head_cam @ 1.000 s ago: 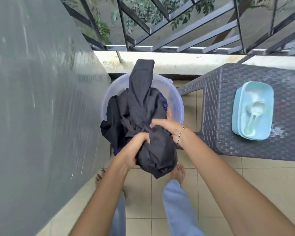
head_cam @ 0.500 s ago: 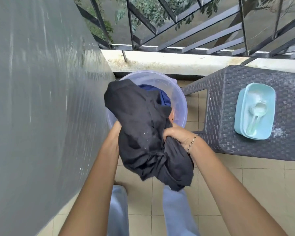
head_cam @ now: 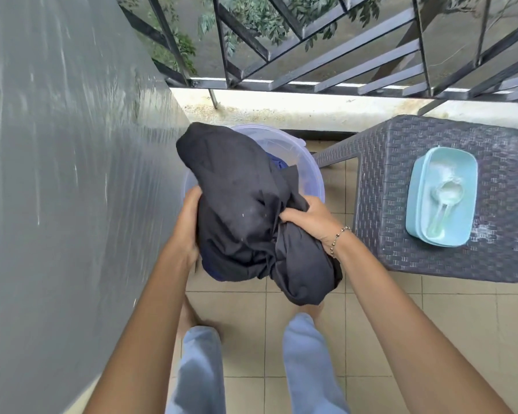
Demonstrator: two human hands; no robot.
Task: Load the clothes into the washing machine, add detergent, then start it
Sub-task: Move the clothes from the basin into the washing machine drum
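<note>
A person is standing on a beige tiled floor point(head_cam: 431, 324) and is holding a bundle of dark charcoal clothes point(head_cam: 243, 216) in both hands, above a round translucent plastic tub point(head_cam: 311, 168). The left grip point(head_cam: 189, 222), a bare hand, is cupping the bundle's left side, with the thumb lying on the cloth and the fingers passing out of sight behind it. The right grip point(head_cam: 311, 222) is clutching a bunched fold on the bundle's right side, fingers curled into the fabric; a beaded bracelet point(head_cam: 338, 239) is sitting on that wrist. The bundle's lower end is hanging below the right hand, over the person's pale blue trousers point(head_cam: 305, 354). A blue garment point(head_cam: 280, 165) is showing inside the tub, just behind the bundle.

To the right, a dark grey woven-pattern plastic counter point(head_cam: 386, 189) is carrying a pale blue rectangular container point(head_cam: 413, 204), open at the top, with white powder and a pale scoop point(head_cam: 447, 194) lying in it. A smooth grey surface point(head_cam: 57, 174) is filling the left side. A dark metal railing point(head_cam: 311, 55) is running across the top, with foliage beyond it.
</note>
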